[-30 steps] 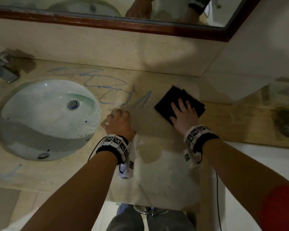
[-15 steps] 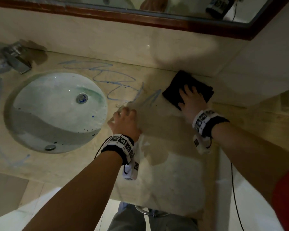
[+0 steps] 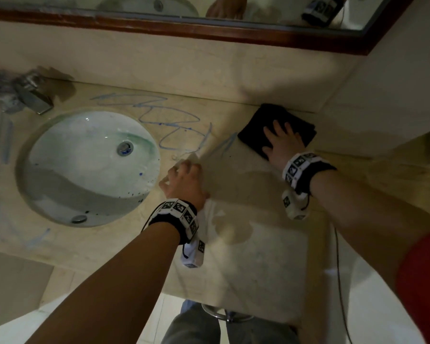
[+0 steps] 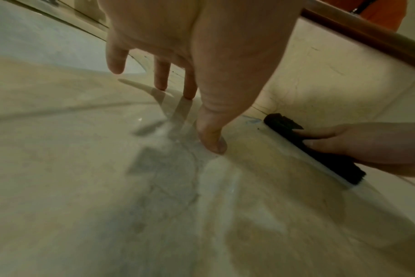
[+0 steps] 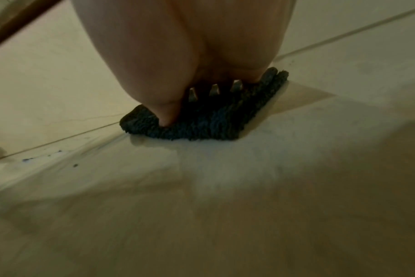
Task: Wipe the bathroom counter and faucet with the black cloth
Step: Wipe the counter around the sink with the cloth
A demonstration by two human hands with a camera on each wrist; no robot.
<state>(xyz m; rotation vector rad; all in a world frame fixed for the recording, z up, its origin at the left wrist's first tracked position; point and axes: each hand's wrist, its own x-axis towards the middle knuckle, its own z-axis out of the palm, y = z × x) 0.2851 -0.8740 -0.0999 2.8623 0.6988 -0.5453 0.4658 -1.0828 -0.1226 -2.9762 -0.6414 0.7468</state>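
Observation:
A folded black cloth (image 3: 261, 125) lies flat on the beige counter (image 3: 246, 269) near the back wall, right of the basin. My right hand (image 3: 282, 142) presses on it with straight, spread fingers; the right wrist view shows the cloth (image 5: 216, 120) under the palm. My left hand (image 3: 184, 180) rests on the counter beside the basin, thumb and fingertips (image 4: 211, 138) touching the wet surface and holding nothing. The cloth (image 4: 320, 153) shows at the right of the left wrist view. The metal faucet (image 3: 30, 98) stands at the far left, behind the basin.
A white oval basin (image 3: 90, 167) with blue specks is sunk into the counter at the left. Blue scribbles (image 3: 169, 120) mark the counter between basin and cloth. A wood-framed mirror (image 3: 209, 26) runs along the back wall. A side wall (image 3: 395, 95) closes the right.
My right hand has pushed the cloth away from me, from mid-counter up to the back wall. The left hand has stayed beside the basin.

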